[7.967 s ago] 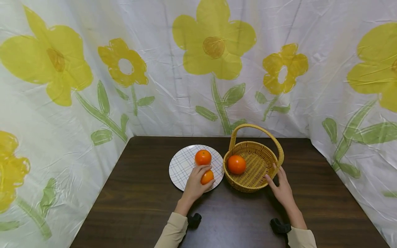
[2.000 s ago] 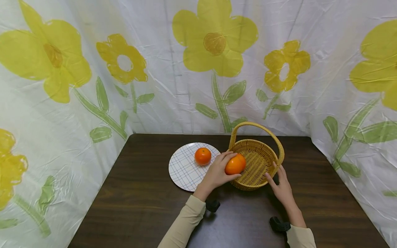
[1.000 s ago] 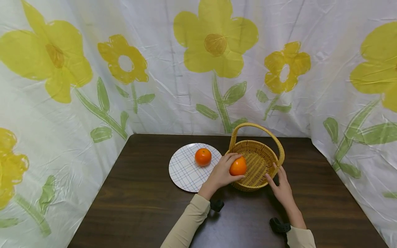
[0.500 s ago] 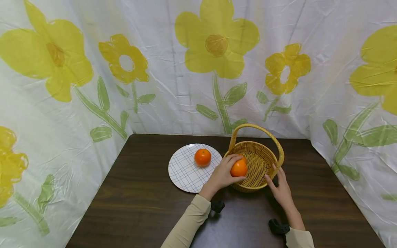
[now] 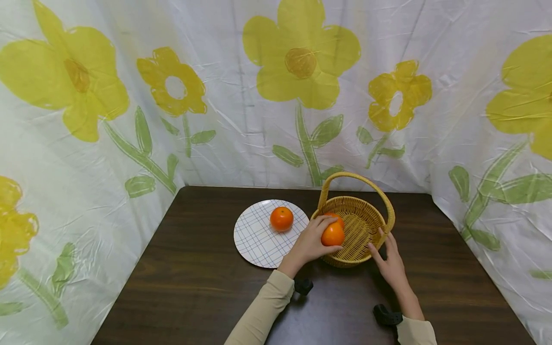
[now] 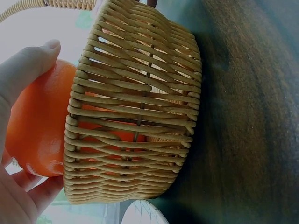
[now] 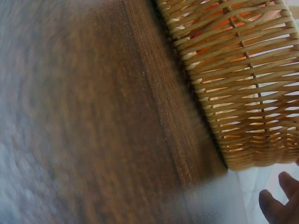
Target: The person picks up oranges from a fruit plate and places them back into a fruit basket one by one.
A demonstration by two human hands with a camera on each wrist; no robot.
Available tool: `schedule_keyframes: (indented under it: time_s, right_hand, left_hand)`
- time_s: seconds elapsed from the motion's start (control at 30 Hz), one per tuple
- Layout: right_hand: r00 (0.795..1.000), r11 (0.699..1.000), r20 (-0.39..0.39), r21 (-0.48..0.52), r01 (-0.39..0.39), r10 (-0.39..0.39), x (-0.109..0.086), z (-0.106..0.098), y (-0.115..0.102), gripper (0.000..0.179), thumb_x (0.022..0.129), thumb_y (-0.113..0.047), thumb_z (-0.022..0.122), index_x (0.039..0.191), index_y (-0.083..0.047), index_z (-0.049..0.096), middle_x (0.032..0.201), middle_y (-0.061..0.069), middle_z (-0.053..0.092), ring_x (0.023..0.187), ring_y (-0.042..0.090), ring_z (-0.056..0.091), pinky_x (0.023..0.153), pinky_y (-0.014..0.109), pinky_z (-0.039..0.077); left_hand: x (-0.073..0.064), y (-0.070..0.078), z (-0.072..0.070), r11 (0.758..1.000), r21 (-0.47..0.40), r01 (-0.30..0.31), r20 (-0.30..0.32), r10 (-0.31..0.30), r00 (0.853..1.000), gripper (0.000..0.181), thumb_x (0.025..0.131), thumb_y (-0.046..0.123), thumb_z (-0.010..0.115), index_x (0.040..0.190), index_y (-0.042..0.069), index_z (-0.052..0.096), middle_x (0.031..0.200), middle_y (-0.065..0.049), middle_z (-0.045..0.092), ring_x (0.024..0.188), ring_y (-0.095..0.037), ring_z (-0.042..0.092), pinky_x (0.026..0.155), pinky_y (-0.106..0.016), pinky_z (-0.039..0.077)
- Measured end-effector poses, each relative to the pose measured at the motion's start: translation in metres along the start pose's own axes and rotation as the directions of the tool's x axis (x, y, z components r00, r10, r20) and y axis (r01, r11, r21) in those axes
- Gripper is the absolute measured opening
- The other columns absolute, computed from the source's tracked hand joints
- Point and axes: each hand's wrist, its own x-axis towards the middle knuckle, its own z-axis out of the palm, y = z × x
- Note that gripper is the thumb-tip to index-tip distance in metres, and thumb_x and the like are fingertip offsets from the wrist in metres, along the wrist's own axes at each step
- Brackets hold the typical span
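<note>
In the head view my left hand (image 5: 314, 241) grips a glossy, round orange fruit (image 5: 333, 234) at the near left rim of the wicker basket (image 5: 353, 260). Seen from the left wrist, thumb and fingers span the fruit (image 6: 39, 123), which overlaps the rim. Behind it another orange fruit (image 5: 335, 219) sits inside the basket, partly hidden; its orange shows through the weave in the left wrist view. My right hand (image 5: 391, 263) touches the basket's right side near the handle's foot, fingers spread. A third orange fruit (image 5: 281, 219) lies on the round checked plate (image 5: 254, 239).
The basket's arched handle (image 5: 358, 176) rises above its bowl. Plate and basket stand side by side on a dark wooden table (image 5: 194, 268). A white curtain (image 5: 241, 143) with yellow flowers hangs behind the table and along its sides.
Since eight seconds ago, my left hand has carried one fruit from the plate rightward to the basket. Over the last two seconds it shifts slightly right. The right hand stays at the basket.
</note>
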Motion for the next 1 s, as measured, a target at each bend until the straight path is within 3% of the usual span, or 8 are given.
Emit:
schedule_keyframes:
  time_s: [1.0]
  right_hand:
    - [1.0, 1.0, -0.003, 0.02, 0.009, -0.009, -0.0004, 0.0001, -0.0008, 0.065, 0.094, -0.031, 0.053, 0.148, -0.01, 0.023, 0.154, 0.012, 0.01, 0.134, 0.047, 0.02, 0.094, 0.07, 0.023]
  left_hand:
    - [0.0033, -0.0029, 0.0089, 0.998, 0.062, 0.007, 0.028, -0.009, 1.0, 0.073, 0.073, 0.05, 0.073, 0.135, 0.023, 0.045, 0.132, -0.001, 0.048, 0.116, -0.018, 0.049, 0.089, -0.03, 0.048]
